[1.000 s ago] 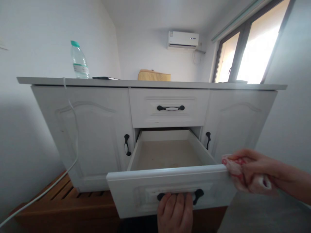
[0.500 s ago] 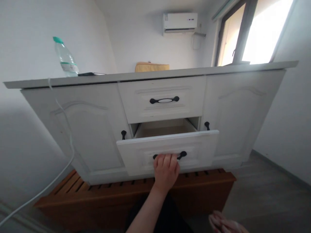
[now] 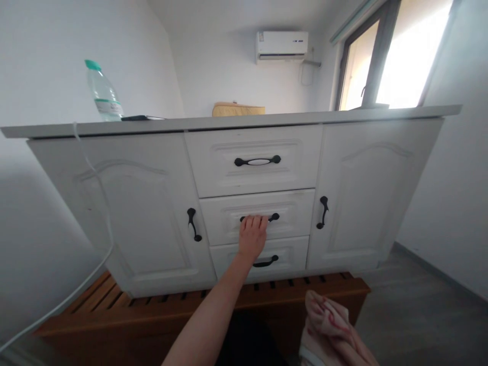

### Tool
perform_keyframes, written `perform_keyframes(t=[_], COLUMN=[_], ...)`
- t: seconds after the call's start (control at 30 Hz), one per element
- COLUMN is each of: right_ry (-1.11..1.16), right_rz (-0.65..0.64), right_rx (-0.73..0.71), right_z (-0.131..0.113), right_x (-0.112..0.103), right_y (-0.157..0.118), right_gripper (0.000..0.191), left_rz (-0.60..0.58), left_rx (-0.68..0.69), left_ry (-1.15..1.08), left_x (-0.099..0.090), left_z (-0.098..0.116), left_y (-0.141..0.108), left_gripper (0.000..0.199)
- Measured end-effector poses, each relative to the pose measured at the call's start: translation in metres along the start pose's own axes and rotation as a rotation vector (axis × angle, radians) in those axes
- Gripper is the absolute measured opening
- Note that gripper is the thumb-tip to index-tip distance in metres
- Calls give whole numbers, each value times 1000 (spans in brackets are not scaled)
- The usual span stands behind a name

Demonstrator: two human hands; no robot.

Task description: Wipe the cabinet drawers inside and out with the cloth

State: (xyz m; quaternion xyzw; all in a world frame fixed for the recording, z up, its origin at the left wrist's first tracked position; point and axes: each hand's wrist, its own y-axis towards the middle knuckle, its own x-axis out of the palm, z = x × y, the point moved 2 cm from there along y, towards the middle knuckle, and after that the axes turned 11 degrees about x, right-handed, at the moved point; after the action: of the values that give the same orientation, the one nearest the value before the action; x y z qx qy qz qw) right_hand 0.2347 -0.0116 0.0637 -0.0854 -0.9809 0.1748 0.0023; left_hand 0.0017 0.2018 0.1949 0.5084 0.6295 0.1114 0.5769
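Middle drawer (image 3: 290,203) flush in white cabinet (image 3: 141,223); left hand (image 3: 253,236) hooked over its handle (image 3: 274,217), centre of frame.
Right hand (image 3: 353,348) grips bunched cloth (image 3: 328,320), lower right. Bottle (image 3: 104,94) stands on countertop (image 3: 236,122), upper left; air conditioner (image 3: 282,44) wall-mounted, upper right of centre.

no legible text, bottle label (image 3: 109,107) blurred, air conditioner marking (image 3: 298,40) too small
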Motion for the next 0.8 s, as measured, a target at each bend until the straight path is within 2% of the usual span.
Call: perform_keyframes(t=[0.13,0.17,0.23,0.3,0.37,0.43,0.5,0.57,0.63,0.7,0.8], right_ry=[28,50,64,-33,-256,-492,-635,-719,-825,-932,-1041], right_rz=[202,270,405,564,755,892,980,1001,921,813,685], right_rx=[-207,-290,-545,-848,-1085,-1219,-1286,-1323,-1343,-1347,-1387], right_z=[-68,-89,-135,-177,-208,-225,-229,-226,-222,-223,-234], right_x=[9,11,14,19,29,47,70,97,125,151,184], right_y=[7,13,31,58,95,134,162,172,165,151,130], right_gripper=[67,68,69,70,65,59,59,63,65,65,67], left_rz=[43,76,142,137,63,-37,-74,-5,61,54,-24], left_rx=[-17,-37,-91,-137,-171,-272,-443,-679,-851,-907,-862], left_ry=[-42,-69,-132,-156,-153,-139,-140,-122,-163,-220,-331], left_x=[2,1,2,8,20,37,53,65,77,87,99], left_z=[6,10,21,33,45,52,55,57,62,73,92], left_y=[-11,-20,-51,-99,-159,-225,-285,-329,-352,-358,-354], left_gripper=[49,54,61,64,66,68,65,58,53,50,44])
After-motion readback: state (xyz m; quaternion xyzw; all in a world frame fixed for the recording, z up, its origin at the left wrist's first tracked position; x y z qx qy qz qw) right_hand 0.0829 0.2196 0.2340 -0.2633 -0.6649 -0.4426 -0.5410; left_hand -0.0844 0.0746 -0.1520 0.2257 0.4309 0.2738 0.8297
